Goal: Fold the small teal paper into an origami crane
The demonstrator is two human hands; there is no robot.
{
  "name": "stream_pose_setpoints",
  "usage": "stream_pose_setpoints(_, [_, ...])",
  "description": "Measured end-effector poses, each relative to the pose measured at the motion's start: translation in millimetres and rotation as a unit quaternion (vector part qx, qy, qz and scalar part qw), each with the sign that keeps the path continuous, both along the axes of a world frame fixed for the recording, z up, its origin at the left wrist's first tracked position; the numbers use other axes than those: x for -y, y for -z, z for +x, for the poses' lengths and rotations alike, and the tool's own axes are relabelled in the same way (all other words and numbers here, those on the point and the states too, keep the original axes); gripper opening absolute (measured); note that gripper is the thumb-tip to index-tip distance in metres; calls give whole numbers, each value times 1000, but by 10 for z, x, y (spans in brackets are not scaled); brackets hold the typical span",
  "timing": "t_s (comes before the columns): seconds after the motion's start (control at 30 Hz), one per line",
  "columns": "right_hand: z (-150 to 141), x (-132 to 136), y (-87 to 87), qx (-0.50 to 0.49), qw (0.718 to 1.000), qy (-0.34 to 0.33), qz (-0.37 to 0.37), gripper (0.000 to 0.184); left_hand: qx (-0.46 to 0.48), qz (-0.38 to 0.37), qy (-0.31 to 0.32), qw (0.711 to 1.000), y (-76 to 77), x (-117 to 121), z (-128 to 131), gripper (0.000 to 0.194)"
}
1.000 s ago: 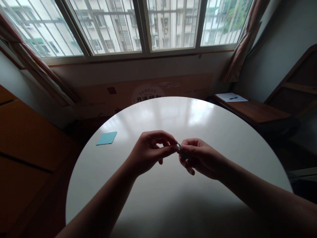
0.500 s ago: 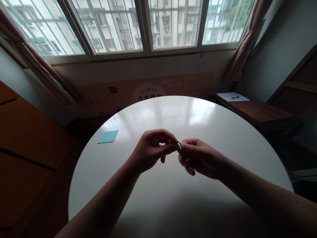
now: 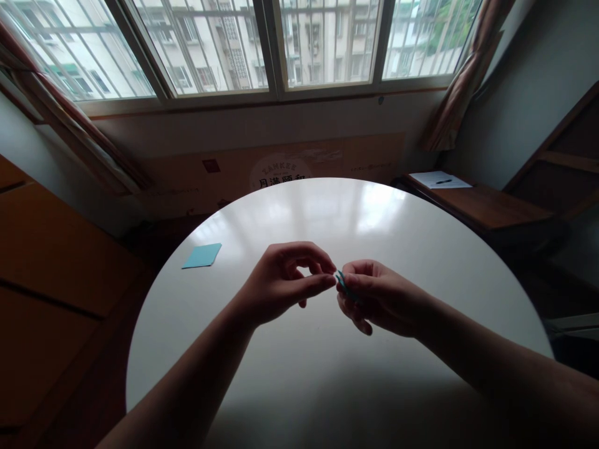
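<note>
A small folded piece of teal paper (image 3: 343, 282) is pinched between the thumb and fingers of my right hand (image 3: 379, 296), above the round white table. Its left end splits into two thin edges that stand slightly apart. My left hand (image 3: 292, 280) is curved beside it, thumb and index fingertips a little apart at those edges. Whether these tips still touch the paper is hard to see. Most of the folded piece is hidden by my right fingers. Flat on the table to the left lies a square of light blue paper (image 3: 202, 255), perhaps a small stack.
The round white table (image 3: 290, 374) fills the middle, its curved edge facing the window wall. A wooden side table (image 3: 510, 209) at the right bears a white paper sheet (image 3: 433, 179) and a pen (image 3: 443, 181). Orange-brown cabinets (image 3: 42, 268) stand at the left.
My left fingertips have parted slightly and shifted a little left from the folded paper, whose end now shows two separate edges. My right hand keeps its hold in nearly the same place.
</note>
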State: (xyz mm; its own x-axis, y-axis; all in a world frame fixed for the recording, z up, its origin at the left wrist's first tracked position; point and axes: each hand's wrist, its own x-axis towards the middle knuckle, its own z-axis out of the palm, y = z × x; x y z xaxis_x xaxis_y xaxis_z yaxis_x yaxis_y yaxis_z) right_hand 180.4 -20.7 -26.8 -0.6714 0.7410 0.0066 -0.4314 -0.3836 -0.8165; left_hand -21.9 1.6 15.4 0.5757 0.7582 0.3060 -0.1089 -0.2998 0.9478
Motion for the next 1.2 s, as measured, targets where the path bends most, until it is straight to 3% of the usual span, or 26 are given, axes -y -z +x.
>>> stream_pose_setpoints(0.53, [-18, -20, -8, 24, 999, 29, 6, 31, 16, -49, 16, 999, 61, -13, 42, 12])
stream_pose_setpoints(0.83, [12, -19, -35, 34, 999, 0, -17, 33, -22, -16, 14, 1000, 5, 22, 29, 7])
stream_pose_setpoints(1.03, [26, -28, 0, 26, 999, -25, -7, 30, 28, -106, 50, 993, 63, -18, 49, 14])
stream_pose_setpoints(1.2, [12, -19, -27, 63, 997, 38, 32, 34, 45, -188, 52, 980, 113, -32, 64, 21])
